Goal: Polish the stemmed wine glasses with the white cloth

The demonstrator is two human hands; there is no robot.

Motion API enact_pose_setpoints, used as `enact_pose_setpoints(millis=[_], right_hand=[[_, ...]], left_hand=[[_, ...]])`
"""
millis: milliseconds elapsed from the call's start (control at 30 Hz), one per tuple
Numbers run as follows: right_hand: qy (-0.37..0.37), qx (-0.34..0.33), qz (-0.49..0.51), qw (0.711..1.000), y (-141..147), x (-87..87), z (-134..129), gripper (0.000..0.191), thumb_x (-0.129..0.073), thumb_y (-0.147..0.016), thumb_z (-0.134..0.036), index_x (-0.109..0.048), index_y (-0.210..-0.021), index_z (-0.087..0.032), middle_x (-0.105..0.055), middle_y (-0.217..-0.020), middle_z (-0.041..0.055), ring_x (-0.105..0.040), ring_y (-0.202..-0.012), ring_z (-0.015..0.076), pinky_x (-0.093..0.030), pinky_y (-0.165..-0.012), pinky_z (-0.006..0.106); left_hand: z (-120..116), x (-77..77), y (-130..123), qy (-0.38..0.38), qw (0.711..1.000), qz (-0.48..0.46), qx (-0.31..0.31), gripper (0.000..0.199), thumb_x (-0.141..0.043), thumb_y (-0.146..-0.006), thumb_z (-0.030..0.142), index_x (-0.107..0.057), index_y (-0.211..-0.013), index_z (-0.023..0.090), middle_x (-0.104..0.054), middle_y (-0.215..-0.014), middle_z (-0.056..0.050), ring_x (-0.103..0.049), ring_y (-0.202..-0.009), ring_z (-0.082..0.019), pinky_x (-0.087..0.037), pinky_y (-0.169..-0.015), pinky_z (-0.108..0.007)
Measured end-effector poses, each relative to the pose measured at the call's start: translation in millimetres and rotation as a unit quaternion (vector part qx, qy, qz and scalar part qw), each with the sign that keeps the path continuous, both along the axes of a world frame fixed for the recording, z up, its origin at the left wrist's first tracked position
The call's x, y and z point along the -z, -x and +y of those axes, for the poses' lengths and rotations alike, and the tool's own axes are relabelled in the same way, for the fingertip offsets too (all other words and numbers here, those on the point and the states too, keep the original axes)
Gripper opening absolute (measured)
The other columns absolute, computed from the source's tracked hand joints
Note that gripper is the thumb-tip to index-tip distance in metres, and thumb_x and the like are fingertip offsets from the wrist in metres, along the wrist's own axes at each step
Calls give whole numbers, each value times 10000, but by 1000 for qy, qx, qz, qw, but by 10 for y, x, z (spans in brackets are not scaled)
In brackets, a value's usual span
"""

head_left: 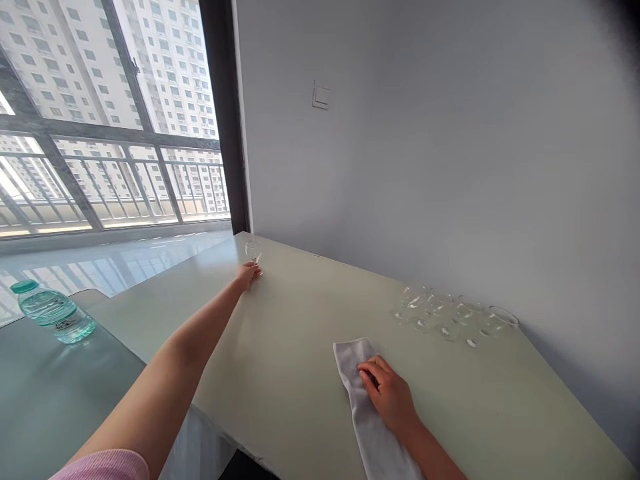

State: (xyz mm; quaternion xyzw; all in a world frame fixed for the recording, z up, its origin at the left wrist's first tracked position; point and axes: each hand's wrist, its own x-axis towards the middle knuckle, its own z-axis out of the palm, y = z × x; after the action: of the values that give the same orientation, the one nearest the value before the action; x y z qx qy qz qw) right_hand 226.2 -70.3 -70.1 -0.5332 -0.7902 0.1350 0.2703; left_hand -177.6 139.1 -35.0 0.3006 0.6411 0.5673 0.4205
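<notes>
My left hand (249, 274) reaches to the far corner of the table (290, 320), its fingers closed around the lower part of a clear stemmed glass (253, 251). The glass stands upright there, and its bowl shows above my fingers. On the near side of the table, my right hand (393, 393) rests on a folded light grey cloth (357, 353). The fingers of that hand are curled onto the cloth. Beyond it, along the wall side, stand several clear glasses (443, 308) close together.
A water bottle with a green cap (57, 312) stands on a lower dark surface (55, 400) at the left. The grey wall (450, 153) borders the table's far right side. Large windows (115, 127) and a railing lie beyond the left end.
</notes>
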Motion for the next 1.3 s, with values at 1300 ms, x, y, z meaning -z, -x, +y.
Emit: enact_pose_setpoints(millis=[1300], right_hand=[[-1, 29, 9, 1000, 61, -79, 21, 250, -370, -837, -260, -615, -805, -216, -581, -804, 10, -550, -684, 126, -405, -624, 233]], left_hand=[[-297, 361, -2601, -89, 942, 185, 265, 193, -507, -723, 176, -604, -888, 199, -612, -820, -19, -530, -685, -108, -401, -622, -207]])
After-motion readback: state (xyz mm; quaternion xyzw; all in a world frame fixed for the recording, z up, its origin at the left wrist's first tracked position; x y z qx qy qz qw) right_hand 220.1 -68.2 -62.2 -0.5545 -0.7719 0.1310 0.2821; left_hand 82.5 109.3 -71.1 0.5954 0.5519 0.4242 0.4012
